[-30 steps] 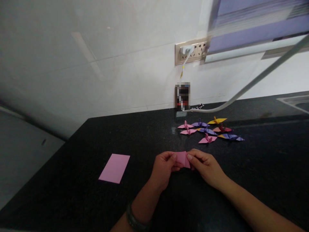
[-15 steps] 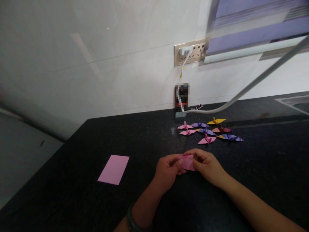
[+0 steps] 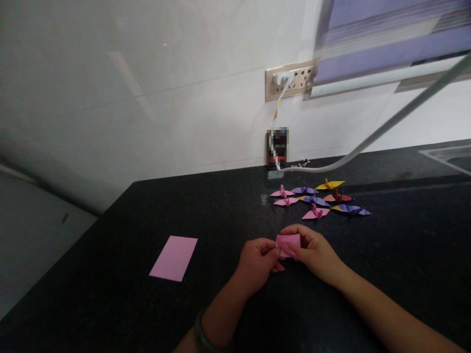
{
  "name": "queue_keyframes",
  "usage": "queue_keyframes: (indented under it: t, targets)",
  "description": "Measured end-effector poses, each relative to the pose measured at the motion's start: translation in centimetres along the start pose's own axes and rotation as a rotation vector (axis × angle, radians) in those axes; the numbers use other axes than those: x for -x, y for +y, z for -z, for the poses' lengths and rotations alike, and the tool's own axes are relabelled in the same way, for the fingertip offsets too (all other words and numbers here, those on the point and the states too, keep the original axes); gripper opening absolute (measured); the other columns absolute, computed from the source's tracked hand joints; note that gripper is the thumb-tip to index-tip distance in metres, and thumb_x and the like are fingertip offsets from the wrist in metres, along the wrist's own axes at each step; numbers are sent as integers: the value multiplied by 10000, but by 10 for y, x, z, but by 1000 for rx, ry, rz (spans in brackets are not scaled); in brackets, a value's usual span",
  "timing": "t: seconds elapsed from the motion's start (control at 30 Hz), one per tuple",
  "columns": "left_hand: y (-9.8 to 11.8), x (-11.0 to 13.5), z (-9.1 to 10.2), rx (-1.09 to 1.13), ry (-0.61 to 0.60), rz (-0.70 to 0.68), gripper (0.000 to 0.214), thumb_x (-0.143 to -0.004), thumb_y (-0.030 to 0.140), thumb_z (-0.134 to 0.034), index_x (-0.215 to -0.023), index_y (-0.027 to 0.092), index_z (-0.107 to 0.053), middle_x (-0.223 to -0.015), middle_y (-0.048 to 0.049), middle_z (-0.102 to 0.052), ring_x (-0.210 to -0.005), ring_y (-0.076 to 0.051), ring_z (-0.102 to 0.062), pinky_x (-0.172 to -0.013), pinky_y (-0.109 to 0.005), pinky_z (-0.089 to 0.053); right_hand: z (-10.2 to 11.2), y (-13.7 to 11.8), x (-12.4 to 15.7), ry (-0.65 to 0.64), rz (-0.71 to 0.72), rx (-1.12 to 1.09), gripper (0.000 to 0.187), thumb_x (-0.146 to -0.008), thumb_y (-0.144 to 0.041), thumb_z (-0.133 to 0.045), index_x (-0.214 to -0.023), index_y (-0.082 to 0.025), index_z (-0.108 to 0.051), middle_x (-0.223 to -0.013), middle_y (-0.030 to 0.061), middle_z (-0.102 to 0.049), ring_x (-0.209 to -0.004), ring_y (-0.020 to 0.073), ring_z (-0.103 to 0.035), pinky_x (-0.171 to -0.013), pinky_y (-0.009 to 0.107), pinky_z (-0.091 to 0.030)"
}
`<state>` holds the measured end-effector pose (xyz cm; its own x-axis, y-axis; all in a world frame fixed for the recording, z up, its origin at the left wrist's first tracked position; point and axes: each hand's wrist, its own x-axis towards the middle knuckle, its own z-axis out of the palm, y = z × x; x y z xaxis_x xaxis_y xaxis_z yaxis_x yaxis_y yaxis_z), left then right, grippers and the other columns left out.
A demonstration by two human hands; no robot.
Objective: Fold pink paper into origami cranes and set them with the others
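Observation:
A small folded pink paper (image 3: 287, 243) is pinched between both my hands just above the black countertop (image 3: 184, 206). My left hand (image 3: 257, 262) grips its left edge with thumb and fingers closed. My right hand (image 3: 314, 250) curls over the paper's top and right side. A flat pink paper sheet (image 3: 173, 258) lies on the counter to the left of my hands. Behind my hands sits a cluster of several finished paper cranes (image 3: 318, 198) in pink, purple, yellow and red.
A wall socket strip (image 3: 290, 82) holds a white plug whose cable runs down to a small dark device (image 3: 277, 146) leaning against the tiled wall. A white tube (image 3: 386, 125) crosses from upper right to the counter. A sink edge (image 3: 447, 154) shows at far right.
My hands shifted slightly to the right and turned the pink paper; my right fingers now wrap over its top, and the piece looks more compact.

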<state>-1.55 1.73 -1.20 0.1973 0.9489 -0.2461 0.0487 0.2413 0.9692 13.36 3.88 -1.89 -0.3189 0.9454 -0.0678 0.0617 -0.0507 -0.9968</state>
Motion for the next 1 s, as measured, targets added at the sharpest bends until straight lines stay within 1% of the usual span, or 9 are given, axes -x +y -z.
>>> queue_keyframes:
  t: [0.13, 0.23, 0.3, 0.43, 0.53, 0.63, 0.7, 0.83, 1.0]
  targets:
    - [-1, 0, 0, 15, 5, -11, 218, -694, 305, -540, -771, 109, -596, -623, -38, -602, -459, -97, -547, -442, -194, -403, -1, 1, 1, -28, -3, -24, 271, -692, -249, -576, -934, -188, -471, -751, 0, -559, -605, 114, -518, -522, 226, -402]
    - [-1, 0, -1, 40, 31, -3, 213, -695, 303, -536, -772, 112, -591, -582, -26, -593, -445, -92, -530, -437, -193, -394, -4, 0, 2, -67, -29, -128, 372, -672, -279, -603, -989, -206, -422, -738, -14, -545, -616, 118, -528, -545, 238, -420]
    - [-1, 0, -1, 67, 56, -13, 178, -699, 273, -527, -763, 118, -586, -554, -12, -581, -451, -90, -521, -440, -189, -386, -6, -1, 2, -70, -39, -161, 419, -653, -278, -620, -1010, -217, -407, -690, -38, -507, -578, 105, -510, -518, 228, -413]
    - [-5, 0, -3, 96, 64, -61, 110, -693, 206, -516, -761, 134, -565, -597, -8, -591, -529, -99, -534, -491, -191, -390, -8, -3, 2, -56, -19, -141, 426, -626, -259, -642, -991, -213, -429, -631, -67, -421, -507, 70, -440, -454, 193, -369]
    - [-6, 0, -4, 118, 52, -64, 91, -687, 205, -523, -754, 144, -532, -584, 4, -580, -508, -90, -517, -478, -184, -376, -8, -5, 2, -45, -35, -165, 426, -619, -254, -645, -984, -203, -432, -637, -63, -432, -511, 69, -448, -466, 197, -376]
    - [-4, 0, -6, 165, 53, -20, 105, -682, 225, -533, -748, 152, -499, -547, 23, -558, -448, -75, -485, -442, -176, -360, -8, -8, 2, -26, -77, -196, 412, -608, -262, -651, -957, -198, -442, -680, -43, -495, -562, 88, -496, -510, 215, -400]
    - [-3, 0, -6, 185, 79, -1, 108, -674, 220, -540, -743, 155, -488, -537, 31, -548, -438, -71, -476, -436, -172, -356, -9, -9, 2, -21, -90, -212, 389, -608, -265, -653, -933, -194, -451, -712, -26, -529, -602, 102, -522, -544, 228, -415]
    - [-1, 0, -7, 192, 124, -36, 106, -665, 197, -544, -752, 156, -500, -530, 41, -537, -441, -63, -462, -428, -160, -332, -11, -8, 2, 3, -92, -224, 344, -616, -259, -650, -900, -188, -471, -713, -16, -553, -614, 109, -533, -558, 231, -421]
    - [2, 1, -8, 200, 91, -71, 138, -669, 233, -554, -775, 145, -569, -592, 12, -570, -519, -86, -506, -500, -192, -386, -9, -7, 2, 23, -72, -220, 193, -655, -274, -617, -784, -168, -520, -668, -17, -565, -572, 101, -521, -537, 227, -409]
